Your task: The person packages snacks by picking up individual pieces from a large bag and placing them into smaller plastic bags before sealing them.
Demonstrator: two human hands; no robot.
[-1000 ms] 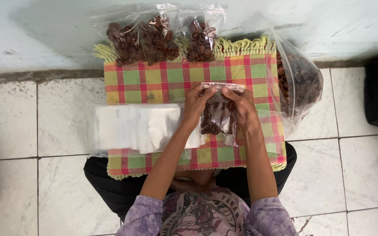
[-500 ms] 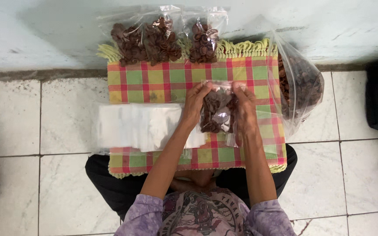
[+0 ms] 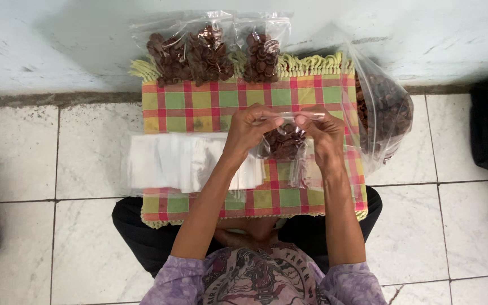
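Since half a second ago our hands have lifted the small clear bag (image 3: 284, 141) a little toward twelve o'clock, and its top strip now runs level between them; our left hand (image 3: 249, 129) pinches the strip's nine o'clock end and our right hand (image 3: 324, 131) its three o'clock end, each grip closed on the plastic. We hold the bag just above the middle of the checked cloth (image 3: 199, 104) on the tiled floor (image 3: 57, 152); we judge it light, soft and slippery, its brown chips brittle, so the sealing strip at the top is the place to take it, never the filled belly. It looks glossy and see-through, with a dark clump of chips sagging low; at nine o'clock lies a stack of empty bags (image 3: 182, 161), at twelve three filled bags (image 3: 210, 48), at two a large sack of chips (image 3: 382, 110).
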